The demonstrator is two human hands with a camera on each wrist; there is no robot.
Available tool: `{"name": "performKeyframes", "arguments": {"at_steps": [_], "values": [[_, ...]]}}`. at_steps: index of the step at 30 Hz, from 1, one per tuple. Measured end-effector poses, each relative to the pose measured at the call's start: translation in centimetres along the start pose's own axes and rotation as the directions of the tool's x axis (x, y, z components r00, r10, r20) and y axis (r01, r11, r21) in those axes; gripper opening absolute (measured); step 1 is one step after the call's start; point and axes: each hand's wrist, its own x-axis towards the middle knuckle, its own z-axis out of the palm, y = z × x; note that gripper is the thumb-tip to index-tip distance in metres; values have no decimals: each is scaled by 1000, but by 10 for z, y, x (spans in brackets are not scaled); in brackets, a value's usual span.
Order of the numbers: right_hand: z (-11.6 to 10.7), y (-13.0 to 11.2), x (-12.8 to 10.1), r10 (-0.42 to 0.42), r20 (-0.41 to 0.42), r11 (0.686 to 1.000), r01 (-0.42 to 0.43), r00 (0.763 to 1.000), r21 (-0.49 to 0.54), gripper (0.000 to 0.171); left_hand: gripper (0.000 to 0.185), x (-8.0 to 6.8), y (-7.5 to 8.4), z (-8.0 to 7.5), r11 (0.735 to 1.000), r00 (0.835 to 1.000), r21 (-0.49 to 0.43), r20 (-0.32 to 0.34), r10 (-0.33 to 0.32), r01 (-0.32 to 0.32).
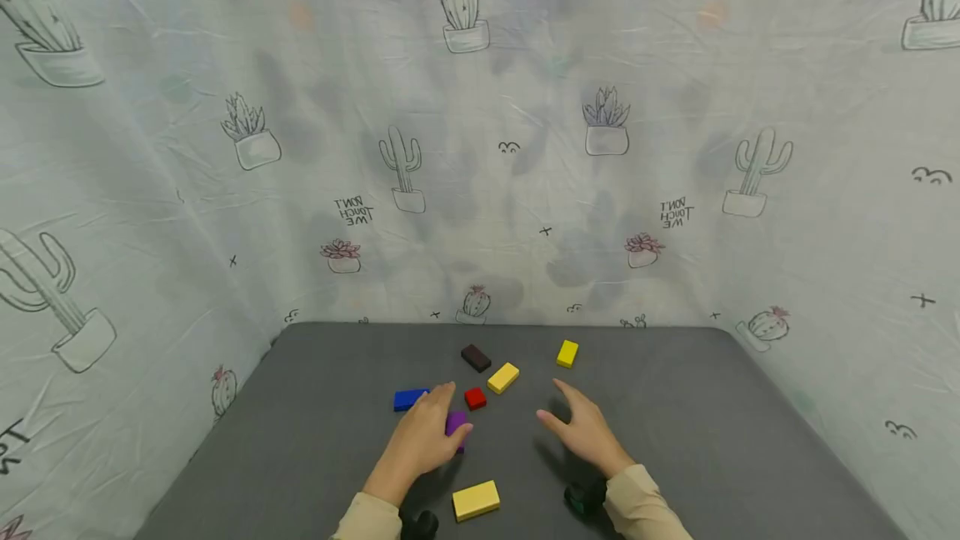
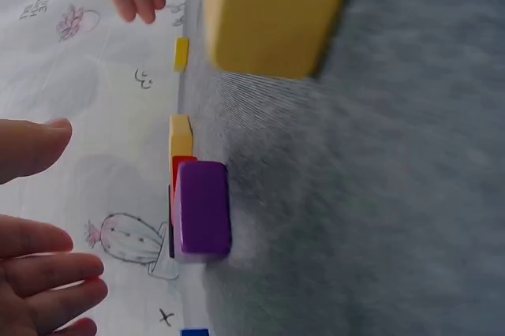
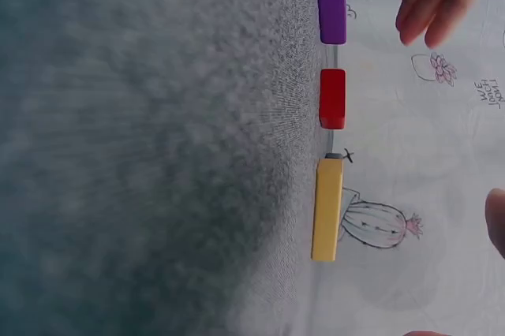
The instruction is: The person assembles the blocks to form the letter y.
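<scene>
My left hand (image 1: 426, 437) hovers over the left middle of the table with fingers extended and thumb spread, overlapping the purple block (image 1: 456, 421) in the head view. In the left wrist view, the purple block (image 2: 203, 210) stands apart from those fingers and nothing is between them. The blue block (image 1: 409, 400) lies just beyond the left hand, partly covered by its fingers. My right hand (image 1: 588, 433) is held above the table to the right, thumb and fingers apart, holding nothing. Between the hands and farther back lie a red block (image 1: 475, 398) and a pale yellow block (image 1: 503, 377).
A dark brown block (image 1: 476, 358) and a bright yellow block (image 1: 567, 353) lie toward the back of the grey table (image 1: 690, 423). Near the front is a larger yellow block (image 1: 476, 501), between the forearms. A cactus-print curtain (image 1: 510, 190) hangs behind and at both sides.
</scene>
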Motion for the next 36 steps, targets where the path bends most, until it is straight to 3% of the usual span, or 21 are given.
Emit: {"name": "performKeyframes", "arguments": {"at_steps": [8, 15, 24, 36], "values": [[5, 3, 16, -32, 54, 999, 30, 998, 31, 71, 62, 21, -4, 1, 989, 997, -143, 62, 44, -35], [11, 5, 35, -6, 123, 998, -1, 992, 57, 72, 59, 38, -14, 5, 974, 990, -220, 122, 78, -50], [24, 11, 56, -17, 155, 995, 1, 988, 99, 67, 53, 56, -22, 10, 966, 973, -254, 202, 111, -57], [40, 10, 73, -30, 171, 996, 14, 985, 90, 71, 48, 64, -25, 23, 969, 972, -247, 220, 78, -22]]}}
